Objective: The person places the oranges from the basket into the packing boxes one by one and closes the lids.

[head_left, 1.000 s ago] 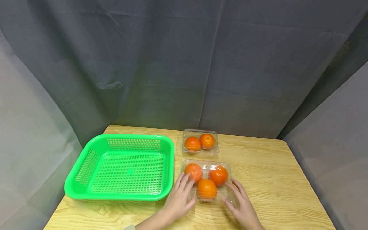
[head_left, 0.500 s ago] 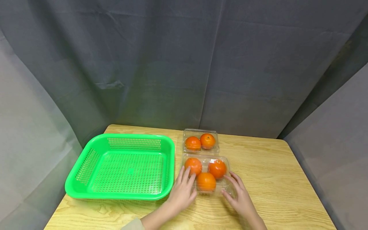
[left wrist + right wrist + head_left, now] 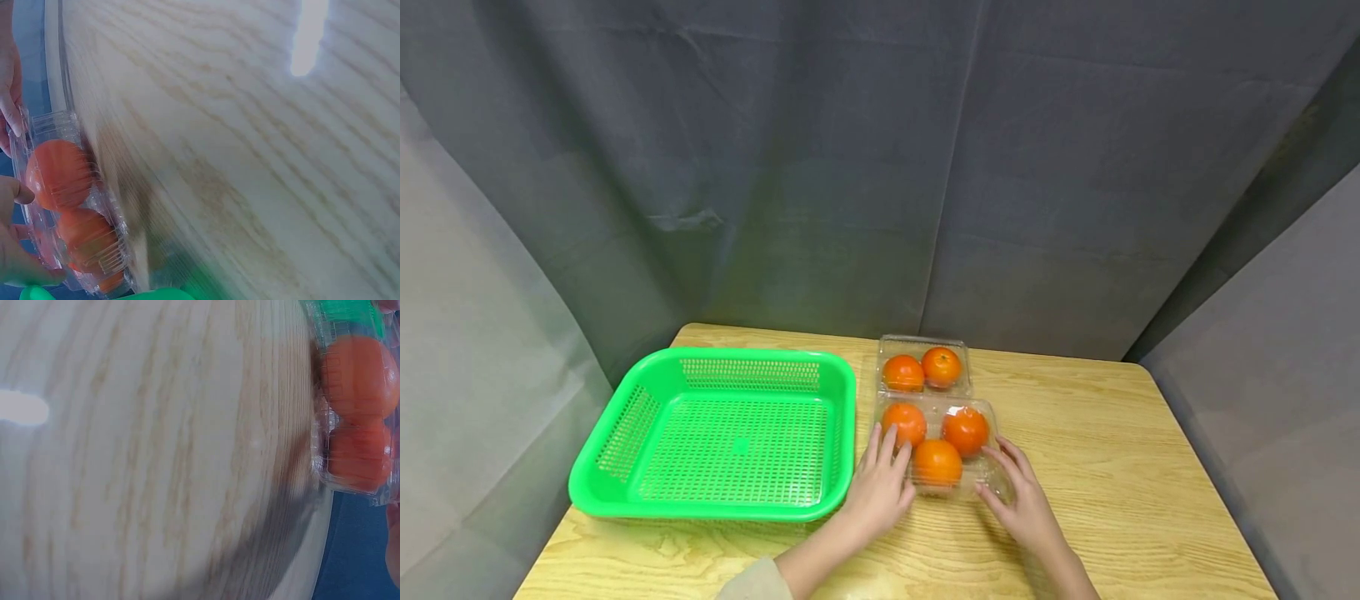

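Both hands are bracketing the near clear box (image 3: 937, 450) of three oranges (image 3: 937, 463) on the worktop (image 3: 1120, 483) — the left hand (image 3: 880, 492) is lying against its left side, the right hand (image 3: 1021, 500) against its right, fingers fairly straight and loosely spread, not gripping. Pressure is best kept even and low on the thin walls, since the box is sitting just before the far box (image 3: 923, 367) and beside the green basket (image 3: 625, 492).

The head view is evenly and softly lit and sharp, with only faint shadows under the green basket (image 3: 715, 433) and small glints on the clear clamshell box (image 3: 937, 446). Both wrist views are smeared by blur. A white glare patch lies on the desk (image 3: 262, 156) at upper right of the left wrist view and at the left edge of the right wrist view.
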Motion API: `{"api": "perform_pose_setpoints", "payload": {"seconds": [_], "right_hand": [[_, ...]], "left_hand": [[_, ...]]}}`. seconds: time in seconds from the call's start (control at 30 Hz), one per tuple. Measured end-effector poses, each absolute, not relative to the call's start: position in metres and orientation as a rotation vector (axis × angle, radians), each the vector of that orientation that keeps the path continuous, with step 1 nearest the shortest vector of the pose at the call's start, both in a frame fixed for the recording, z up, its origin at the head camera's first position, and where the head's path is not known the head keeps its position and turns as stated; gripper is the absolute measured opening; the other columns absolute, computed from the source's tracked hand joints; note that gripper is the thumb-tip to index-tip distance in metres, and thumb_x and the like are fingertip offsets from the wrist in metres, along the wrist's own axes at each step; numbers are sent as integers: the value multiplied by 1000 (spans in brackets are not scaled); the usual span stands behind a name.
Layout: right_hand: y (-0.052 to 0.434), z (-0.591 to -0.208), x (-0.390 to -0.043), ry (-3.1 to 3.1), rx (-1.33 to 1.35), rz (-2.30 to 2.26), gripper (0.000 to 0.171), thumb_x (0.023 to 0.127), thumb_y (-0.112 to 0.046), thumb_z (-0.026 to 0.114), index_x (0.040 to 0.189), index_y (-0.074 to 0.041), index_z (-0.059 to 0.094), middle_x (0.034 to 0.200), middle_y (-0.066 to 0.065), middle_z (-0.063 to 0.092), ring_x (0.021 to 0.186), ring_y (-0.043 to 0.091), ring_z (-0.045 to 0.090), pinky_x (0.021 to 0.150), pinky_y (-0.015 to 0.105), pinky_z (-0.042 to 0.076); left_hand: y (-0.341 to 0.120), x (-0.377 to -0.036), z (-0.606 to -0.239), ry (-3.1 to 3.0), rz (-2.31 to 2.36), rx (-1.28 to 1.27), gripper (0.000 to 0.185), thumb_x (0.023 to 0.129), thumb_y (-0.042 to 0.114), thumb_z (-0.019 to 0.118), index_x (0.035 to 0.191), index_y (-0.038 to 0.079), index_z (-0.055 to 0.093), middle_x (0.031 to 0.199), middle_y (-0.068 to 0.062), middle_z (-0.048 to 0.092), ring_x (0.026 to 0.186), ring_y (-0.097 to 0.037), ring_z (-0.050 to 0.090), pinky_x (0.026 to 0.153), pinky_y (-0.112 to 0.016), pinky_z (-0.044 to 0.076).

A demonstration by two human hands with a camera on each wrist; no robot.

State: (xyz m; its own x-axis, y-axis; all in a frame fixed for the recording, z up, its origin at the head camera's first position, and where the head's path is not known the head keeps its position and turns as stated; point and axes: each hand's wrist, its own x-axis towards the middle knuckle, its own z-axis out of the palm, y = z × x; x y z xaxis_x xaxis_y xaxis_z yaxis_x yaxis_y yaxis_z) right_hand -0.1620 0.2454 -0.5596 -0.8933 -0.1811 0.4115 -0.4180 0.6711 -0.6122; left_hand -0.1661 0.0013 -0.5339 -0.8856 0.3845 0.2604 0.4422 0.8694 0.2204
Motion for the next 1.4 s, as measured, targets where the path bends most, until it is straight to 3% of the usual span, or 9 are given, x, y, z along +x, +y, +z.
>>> {"api": "perform_pose_setpoints", "payload": {"seconds": [1.4], "right_hand": [[246, -560, -181, -2599, 475, 1075, 57, 76, -15, 73, 127, -7, 50, 142, 15, 31, 126, 38, 34, 95, 58, 34]], "left_hand": [[7, -185, -530, -2874, -415, -569, 47, 81, 24, 53, 125, 6, 50, 142, -20, 30, 132, -42, 23, 101, -45, 34]]}}
